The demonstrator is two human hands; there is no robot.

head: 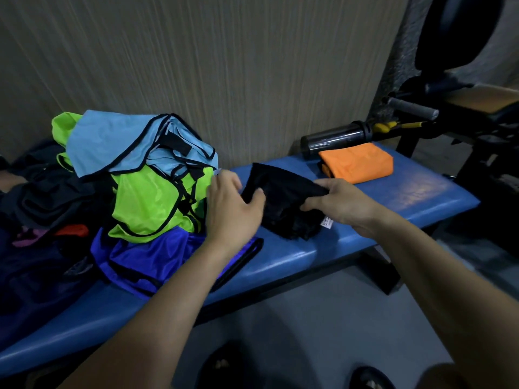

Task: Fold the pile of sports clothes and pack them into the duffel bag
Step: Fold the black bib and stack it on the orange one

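At the far left, well apart from both hands, a dark heap of clothes point(42, 192) is seen, possibly with the duffel bag among it; which part is bag cannot be told. Just left of the left hand point(233, 209) an unfolded pile is stacked on the blue padded table point(407, 197): a light blue bib point(112, 144) on top, a neon green bib point(148, 203) beneath it, and a royal blue bib point(146, 256) lowest, running under the left forearm.

Between the two hands a black garment point(283, 203) is held, partly resting on the table. Its left edge is pinched between the thumb and curled fingers of the left hand; its right edge is pinched by the right hand point(334, 203), whose fingers are curled over the cloth. A white label point(327, 222) hangs at the lower corner, just below the right hand.

The long axis of the garment is judged to run from hand to hand, so the next fold would likely be made across that line, with each hand equally near its own end.

Beyond the right hand, a folded orange garment point(356, 164) lies on the table, with a dark bottle point(334, 138) just behind it.
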